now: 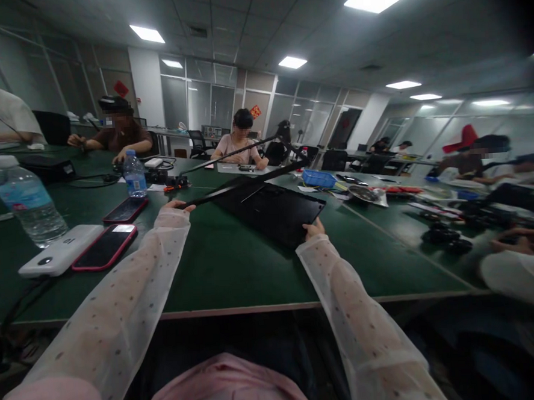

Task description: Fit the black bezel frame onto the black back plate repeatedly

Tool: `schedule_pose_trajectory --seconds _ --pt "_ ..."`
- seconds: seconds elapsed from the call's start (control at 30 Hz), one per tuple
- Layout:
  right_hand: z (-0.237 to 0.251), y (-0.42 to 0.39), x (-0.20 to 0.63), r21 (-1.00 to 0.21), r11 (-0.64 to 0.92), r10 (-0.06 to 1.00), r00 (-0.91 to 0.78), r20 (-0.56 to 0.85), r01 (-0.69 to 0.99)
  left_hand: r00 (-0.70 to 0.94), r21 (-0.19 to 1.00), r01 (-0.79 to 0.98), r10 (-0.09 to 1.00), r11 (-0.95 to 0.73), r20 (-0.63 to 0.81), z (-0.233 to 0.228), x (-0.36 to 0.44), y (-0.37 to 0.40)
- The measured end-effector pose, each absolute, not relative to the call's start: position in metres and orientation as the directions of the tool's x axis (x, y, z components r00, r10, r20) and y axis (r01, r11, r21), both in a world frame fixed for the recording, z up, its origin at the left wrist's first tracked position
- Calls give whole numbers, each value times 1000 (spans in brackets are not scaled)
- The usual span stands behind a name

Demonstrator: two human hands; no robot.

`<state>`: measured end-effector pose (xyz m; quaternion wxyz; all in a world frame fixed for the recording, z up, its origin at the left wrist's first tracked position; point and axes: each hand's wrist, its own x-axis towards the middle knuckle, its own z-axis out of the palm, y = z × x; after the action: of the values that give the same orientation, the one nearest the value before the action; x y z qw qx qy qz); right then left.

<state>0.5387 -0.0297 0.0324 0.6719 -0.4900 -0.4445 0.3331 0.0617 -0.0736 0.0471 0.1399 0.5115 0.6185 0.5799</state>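
Note:
My left hand (177,207) is closed on the near-left corner of a thin black rectangular frame (243,184), which looks like a screen bezel. The frame is raised and tilted, its far side reaching up to the right. Beneath it, a flat black panel (274,214), like a screen's back cover, lies on or just above the green table (235,274). My right hand (314,229) grips the panel's near-right edge, thumb on top and the other fingers partly hidden. Where frame and panel overlap, I cannot tell whether they touch.
At left are a large water bottle (27,199), a smaller bottle (134,175), a white power bank (64,251) and two phones (104,247). A blue basket (319,179) and cluttered parts lie to the right. Several people sit around the table, one person's hands (523,241) close at right.

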Motion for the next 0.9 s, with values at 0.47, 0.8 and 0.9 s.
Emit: schedule_pose_trajectory --seconds 0.47,0.8,0.9 --pt "48 3 582 -963 234 912 314 264 132 -212 632 750 833 -196 511 56 72 -91" --pt "21 3 578 -846 320 814 334 476 427 -98 592 782 900 -196 426 42 78 -80" --pt "10 1 582 -840 294 803 359 475 455 -73 580 794 919 -182 388 40 78 -73"
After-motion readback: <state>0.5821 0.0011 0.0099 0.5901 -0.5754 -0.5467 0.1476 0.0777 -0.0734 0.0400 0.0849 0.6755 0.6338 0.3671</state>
